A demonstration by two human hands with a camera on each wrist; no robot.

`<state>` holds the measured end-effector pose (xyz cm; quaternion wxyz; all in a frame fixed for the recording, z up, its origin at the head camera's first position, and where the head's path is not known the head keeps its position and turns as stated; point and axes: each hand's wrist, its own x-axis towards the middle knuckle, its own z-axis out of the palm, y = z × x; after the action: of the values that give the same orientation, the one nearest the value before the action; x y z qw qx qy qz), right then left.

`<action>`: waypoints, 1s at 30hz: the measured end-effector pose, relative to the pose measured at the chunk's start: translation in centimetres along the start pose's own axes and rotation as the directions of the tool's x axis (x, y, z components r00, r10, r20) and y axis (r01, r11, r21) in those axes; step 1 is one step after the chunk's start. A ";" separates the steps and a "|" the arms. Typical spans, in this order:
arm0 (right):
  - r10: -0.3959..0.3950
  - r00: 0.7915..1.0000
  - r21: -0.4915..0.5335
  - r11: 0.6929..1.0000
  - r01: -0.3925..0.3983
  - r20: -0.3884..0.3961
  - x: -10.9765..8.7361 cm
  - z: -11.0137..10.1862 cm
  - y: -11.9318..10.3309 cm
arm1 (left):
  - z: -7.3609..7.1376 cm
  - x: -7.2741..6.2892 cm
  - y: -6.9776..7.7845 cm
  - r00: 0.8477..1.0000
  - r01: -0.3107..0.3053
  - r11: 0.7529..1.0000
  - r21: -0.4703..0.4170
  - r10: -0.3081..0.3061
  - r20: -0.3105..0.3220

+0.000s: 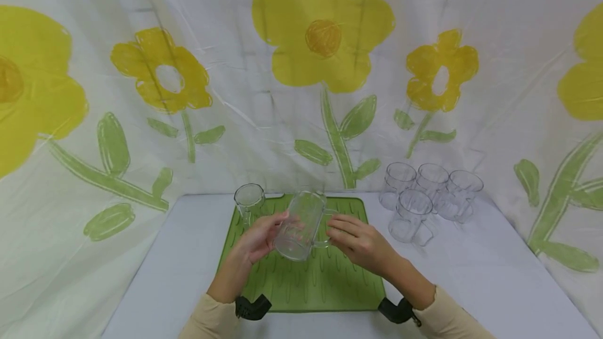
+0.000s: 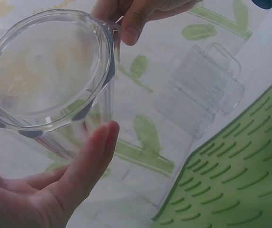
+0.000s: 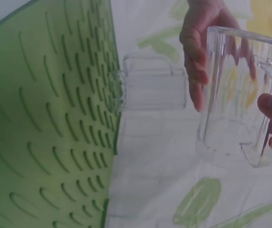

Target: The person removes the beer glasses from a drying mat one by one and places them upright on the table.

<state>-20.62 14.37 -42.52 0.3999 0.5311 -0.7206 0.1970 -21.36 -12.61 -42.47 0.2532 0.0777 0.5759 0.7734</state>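
A clear glass beer mug (image 1: 301, 226) with a handle is held tilted in the air above a green ridged drying mat (image 1: 306, 292). My left hand (image 1: 259, 239) grips the mug's body from the left, its thumb and fingers around the faceted side. On the other side, my right hand (image 1: 363, 245) pinches the handle between thumb and fingers, as the right wrist view also shows. The left wrist view looks at one round end of the mug (image 2: 43, 66). Another clear mug (image 1: 249, 199) stands at the mat's back left corner, partly behind my left hand.
Several clear mugs (image 1: 414, 205) stand grouped on the white tabletop (image 1: 452, 276) at the back right, beyond the mat. Behind the table hangs a white curtain (image 1: 254, 135) printed with yellow flowers. A dark wrist mount (image 1: 253, 307) sits on each forearm.
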 end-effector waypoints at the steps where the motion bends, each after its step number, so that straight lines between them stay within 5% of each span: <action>1: 0.003 1.000 0.007 1.000 -0.003 0.002 0.0 0.0 0.0 | 0.0 0.0 0.0 1.000 -0.001 1.000 0.002 0.001 -0.003; 13: 0.104 0.995 0.093 0.990 -0.103 -0.008 0.0 -0.1 0.0 | 0.2 -0.3 -0.1 0.997 -0.060 0.997 0.039 0.062 -0.036; 22: 0.179 0.981 0.156 0.974 -0.165 -0.077 0.1 0.1 0.2 | 0.8 -0.6 0.0 0.979 -0.012 0.990 0.143 0.041 -0.201; 30: 0.226 0.970 0.155 0.965 -0.210 -0.091 0.1 0.3 0.5 | 1.3 -0.9 -0.3 0.965 -0.055 0.980 0.189 0.101 -0.243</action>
<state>-21.16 14.27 -42.52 0.3746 0.4646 -0.7360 0.3196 -20.00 -11.84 -42.14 0.1393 0.0243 0.6676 0.7310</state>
